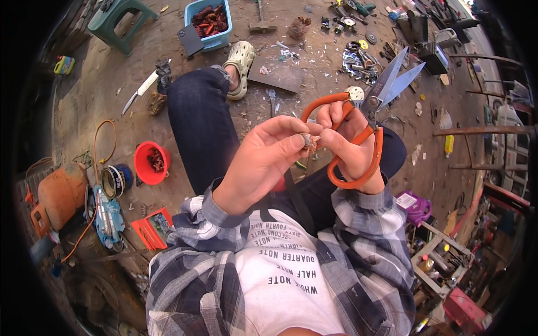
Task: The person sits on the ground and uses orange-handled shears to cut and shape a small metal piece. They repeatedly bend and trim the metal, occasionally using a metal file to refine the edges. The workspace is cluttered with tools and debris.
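Observation:
My left hand [266, 159] pinches a small brownish piece [310, 141] between thumb and fingers, raised in front of my chest. My right hand [348, 140] has fingers through the orange handles of a large pair of scissors [374, 103] and also touches the small piece with its fingertips. The scissor blades point up and to the right, slightly apart. Both hands meet above my crossed legs in dark jeans [204, 120].
A red bowl [150, 162] with scraps sits on the ground at left, beside an orange jug [59, 193]. A blue crate [210, 22] and a green stool [120, 19] stand farther off. A knife [140, 92] and scattered tools lie on the dirt floor.

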A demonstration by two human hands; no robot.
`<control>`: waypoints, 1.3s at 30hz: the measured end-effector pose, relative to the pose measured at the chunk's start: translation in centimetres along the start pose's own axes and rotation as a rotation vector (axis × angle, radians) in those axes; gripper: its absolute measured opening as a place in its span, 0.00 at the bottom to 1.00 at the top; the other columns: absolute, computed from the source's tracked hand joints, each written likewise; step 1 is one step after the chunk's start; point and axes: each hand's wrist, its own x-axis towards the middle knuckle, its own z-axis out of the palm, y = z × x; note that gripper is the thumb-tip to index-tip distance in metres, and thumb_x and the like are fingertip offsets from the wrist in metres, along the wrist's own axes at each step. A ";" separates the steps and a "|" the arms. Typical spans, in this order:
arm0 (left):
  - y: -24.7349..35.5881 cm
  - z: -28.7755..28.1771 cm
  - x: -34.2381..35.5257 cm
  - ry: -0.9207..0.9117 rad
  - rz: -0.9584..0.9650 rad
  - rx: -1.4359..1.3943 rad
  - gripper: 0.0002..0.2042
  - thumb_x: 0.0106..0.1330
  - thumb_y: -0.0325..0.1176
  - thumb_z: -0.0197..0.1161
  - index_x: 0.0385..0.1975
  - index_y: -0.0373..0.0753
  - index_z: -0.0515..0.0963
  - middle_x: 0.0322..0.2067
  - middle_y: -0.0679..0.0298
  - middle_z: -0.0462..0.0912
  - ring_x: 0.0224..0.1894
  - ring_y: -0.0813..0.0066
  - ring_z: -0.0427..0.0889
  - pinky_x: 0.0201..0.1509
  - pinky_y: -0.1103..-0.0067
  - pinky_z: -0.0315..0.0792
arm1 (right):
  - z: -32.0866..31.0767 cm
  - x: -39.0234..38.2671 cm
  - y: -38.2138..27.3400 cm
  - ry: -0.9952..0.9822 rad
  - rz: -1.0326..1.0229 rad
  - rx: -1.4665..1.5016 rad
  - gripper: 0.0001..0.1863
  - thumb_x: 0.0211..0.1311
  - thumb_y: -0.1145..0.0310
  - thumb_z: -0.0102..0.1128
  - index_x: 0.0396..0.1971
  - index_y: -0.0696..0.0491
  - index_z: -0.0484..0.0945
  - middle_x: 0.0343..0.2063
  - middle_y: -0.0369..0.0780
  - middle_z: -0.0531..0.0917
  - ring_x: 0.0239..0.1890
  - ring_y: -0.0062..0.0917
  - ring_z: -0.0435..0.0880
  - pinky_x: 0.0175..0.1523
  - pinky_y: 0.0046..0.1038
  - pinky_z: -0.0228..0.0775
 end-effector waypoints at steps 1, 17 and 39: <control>-0.1 0.0 0.1 -0.010 -0.003 0.003 0.08 0.64 0.25 0.56 0.41 0.34 0.73 0.45 0.58 0.78 0.44 0.75 0.77 0.50 0.80 0.69 | 0.1 0.0 0.1 0.001 -0.001 0.004 0.18 0.52 0.68 0.63 0.34 0.51 0.61 0.32 0.35 0.67 0.37 0.18 0.70 0.45 0.21 0.63; 0.0 0.8 -0.1 0.225 0.431 0.412 0.06 0.62 0.21 0.56 0.38 0.32 0.72 0.40 0.56 0.78 0.42 0.75 0.78 0.49 0.79 0.71 | 0.1 -1.4 -0.1 0.159 -0.317 -1.077 0.29 0.42 0.62 0.72 0.36 0.58 0.61 0.30 0.43 0.65 0.32 0.35 0.66 0.40 0.30 0.61; -0.3 1.4 -0.4 0.251 0.671 0.757 0.04 0.63 0.19 0.55 0.35 0.32 0.69 0.40 0.57 0.78 0.41 0.80 0.76 0.48 0.83 0.69 | 1.9 -2.0 0.3 0.094 -0.173 -1.317 0.30 0.42 0.60 0.71 0.34 0.62 0.62 0.31 0.48 0.67 0.34 0.43 0.69 0.40 0.36 0.63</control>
